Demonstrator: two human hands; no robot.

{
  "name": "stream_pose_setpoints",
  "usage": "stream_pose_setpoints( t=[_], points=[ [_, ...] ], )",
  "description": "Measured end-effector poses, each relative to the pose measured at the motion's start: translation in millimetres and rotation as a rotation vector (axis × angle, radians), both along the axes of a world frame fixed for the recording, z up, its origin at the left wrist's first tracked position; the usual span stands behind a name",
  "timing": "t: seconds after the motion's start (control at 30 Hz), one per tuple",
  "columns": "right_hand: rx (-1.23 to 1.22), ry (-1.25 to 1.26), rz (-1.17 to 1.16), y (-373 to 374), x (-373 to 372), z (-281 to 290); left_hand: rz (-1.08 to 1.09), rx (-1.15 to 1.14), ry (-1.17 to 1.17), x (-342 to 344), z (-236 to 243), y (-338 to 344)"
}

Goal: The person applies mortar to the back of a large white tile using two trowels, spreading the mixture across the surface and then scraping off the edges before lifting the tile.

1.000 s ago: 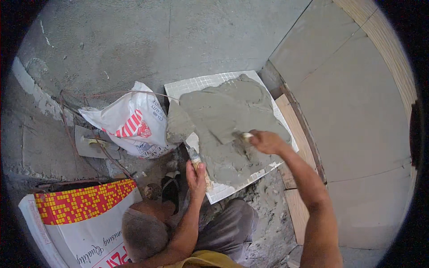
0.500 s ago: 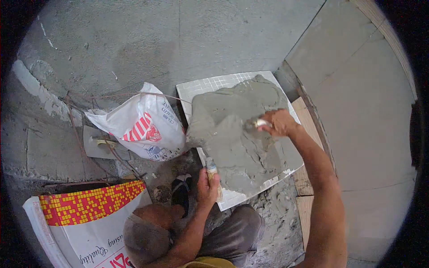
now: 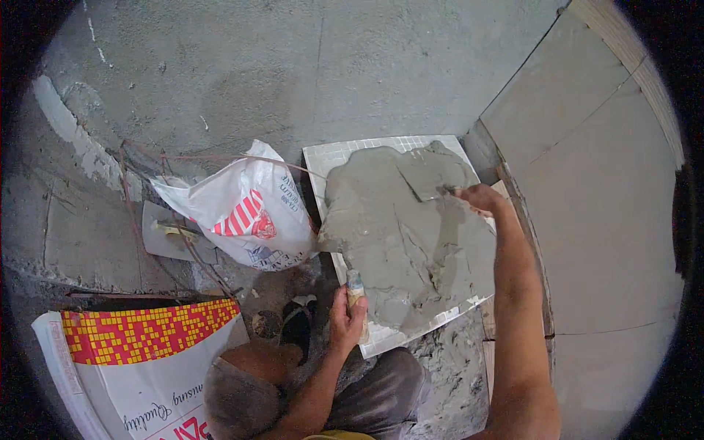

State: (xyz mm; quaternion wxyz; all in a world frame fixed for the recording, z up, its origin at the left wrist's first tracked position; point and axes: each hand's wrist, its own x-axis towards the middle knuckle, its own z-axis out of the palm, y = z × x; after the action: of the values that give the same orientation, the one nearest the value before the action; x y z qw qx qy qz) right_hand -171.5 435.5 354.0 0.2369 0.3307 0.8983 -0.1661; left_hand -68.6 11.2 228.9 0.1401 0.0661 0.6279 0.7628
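A large white tile [image 3: 339,152] lies back side up, its grid-patterned back mostly under wet grey mortar [image 3: 374,202]. My right hand [image 3: 480,198] is closed round a trowel [image 3: 444,192] at the tile's right side. The trowel's blade is coated in mortar and hard to make out against it. At the tile's near left edge, my left hand [image 3: 347,319] grips a wooden-handled tool [image 3: 356,290]. Its upper end is smeared with grey, and I cannot make out its working end.
Left of the tile stands a white sack [image 3: 238,213] with red stripes, beside a flat plastering float [image 3: 172,233] and bent rods [image 3: 132,205]. A red-and-yellow printed carton [image 3: 147,374] lies at lower left. Concrete wall [image 3: 381,66] rises behind; large panels [image 3: 587,198] line the right.
My right hand has moved slightly right and up across the mortar with the trowel, leaving a new crease. My left hand keeps its grip, and the whole view has shifted a little.
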Motion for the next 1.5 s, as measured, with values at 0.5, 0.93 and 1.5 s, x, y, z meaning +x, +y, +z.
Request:
stream_pose_setpoints(
  t=[0.5, 0.93, 1.5],
  points=[
    [-0.307, 0.023, -0.011, -79.6, 88.2, 27.3, 0.024, -0.061, -0.041, -0.2, -12.5, 7.8],
    [-0.599, 0.243, -0.567, -174.6, 228.7, -4.8, 0.005, -0.041, 0.014, 1.2, 7.0, 18.2],
    [0.345, 0.244, 0.843, -29.3, 146.7, 2.1, 0.042, -0.039, 0.045, 1.7, 1.4, 7.8]
  ],
)
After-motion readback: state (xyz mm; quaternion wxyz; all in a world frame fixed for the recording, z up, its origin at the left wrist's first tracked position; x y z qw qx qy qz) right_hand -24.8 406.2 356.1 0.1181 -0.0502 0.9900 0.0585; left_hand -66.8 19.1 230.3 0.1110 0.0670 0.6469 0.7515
